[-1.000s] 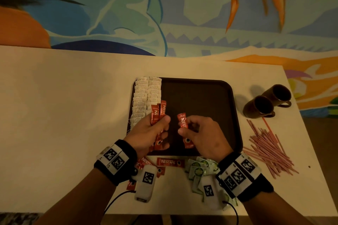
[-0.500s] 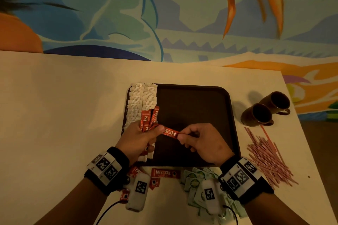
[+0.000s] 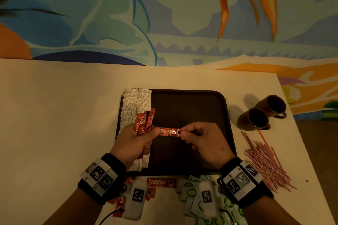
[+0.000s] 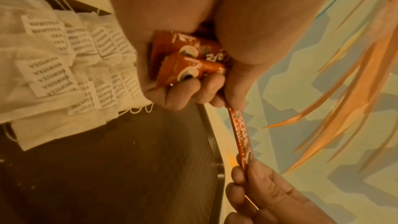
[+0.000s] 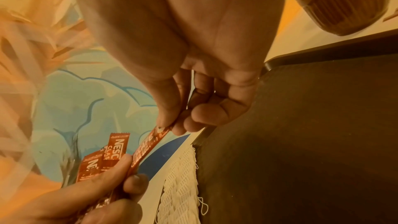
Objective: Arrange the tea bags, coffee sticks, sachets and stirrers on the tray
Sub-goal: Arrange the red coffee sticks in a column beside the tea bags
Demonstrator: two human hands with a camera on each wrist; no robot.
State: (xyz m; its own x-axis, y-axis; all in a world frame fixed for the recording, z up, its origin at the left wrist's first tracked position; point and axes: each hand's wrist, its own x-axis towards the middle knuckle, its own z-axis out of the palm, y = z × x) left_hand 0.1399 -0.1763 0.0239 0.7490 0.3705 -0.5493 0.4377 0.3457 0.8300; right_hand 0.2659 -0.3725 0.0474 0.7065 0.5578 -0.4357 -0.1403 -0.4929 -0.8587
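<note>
A dark tray (image 3: 190, 107) lies on the table, with white tea bags (image 3: 136, 103) in two columns along its left side. My left hand (image 3: 136, 141) grips a bunch of red coffee sticks (image 3: 144, 121) above the tray's left part. One more red coffee stick (image 3: 169, 132) lies level between both hands: my right hand (image 3: 199, 139) pinches its right end, my left thumb holds its left end. The left wrist view shows the bunch's ends (image 4: 187, 60) in my fist and the level stick (image 4: 240, 135). The right wrist view shows that stick (image 5: 150, 144) pinched.
Loose red coffee sticks (image 3: 161, 182) and green sachets (image 3: 192, 190) lie on the table in front of the tray. A heap of pink stirrers (image 3: 265, 162) lies to its right. Two brown mugs (image 3: 263, 113) stand at the right, near the table's edge.
The single stick turned from upright in my right hand to level, and its left end now sits under my left thumb. Both hands stayed over the tray's near left part.
</note>
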